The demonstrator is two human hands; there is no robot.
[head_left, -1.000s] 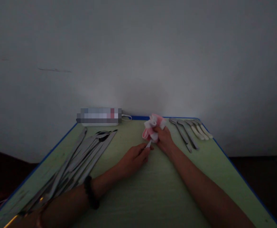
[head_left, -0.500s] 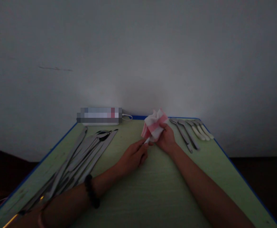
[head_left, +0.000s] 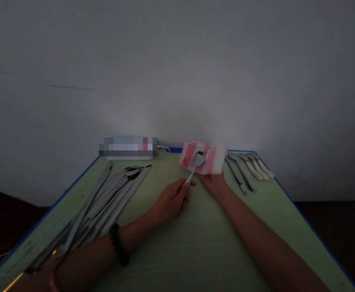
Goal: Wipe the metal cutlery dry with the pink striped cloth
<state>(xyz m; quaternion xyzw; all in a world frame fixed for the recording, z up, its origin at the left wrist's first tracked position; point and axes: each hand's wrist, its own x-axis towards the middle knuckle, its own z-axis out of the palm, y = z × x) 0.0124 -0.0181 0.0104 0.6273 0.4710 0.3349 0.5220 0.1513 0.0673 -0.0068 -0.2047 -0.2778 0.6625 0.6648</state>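
My left hand grips the handle of a spoon, whose bowl points up and away from me. Behind that bowl spreads a pink and white striped cloth. My right hand supports the cloth from below, its fingers mostly hidden under the fabric. Just right of the cloth, two long metal spoons lie side by side, the head of one partly covered by the cloth. Beyond them rest several pieces of cutlery with cream handles.
A pile of metal cutlery stretches along the left of the green table, partly under my left forearm. At the back left stands a white box, mostly blurred out, with a white cable. A grey wall rises behind the blue table edge.
The cloth was bunched around the spoon's head; it has opened out flat and the spoon's bowl now shows in front of it. My right hand has moved under the cloth. My left hand barely moved.
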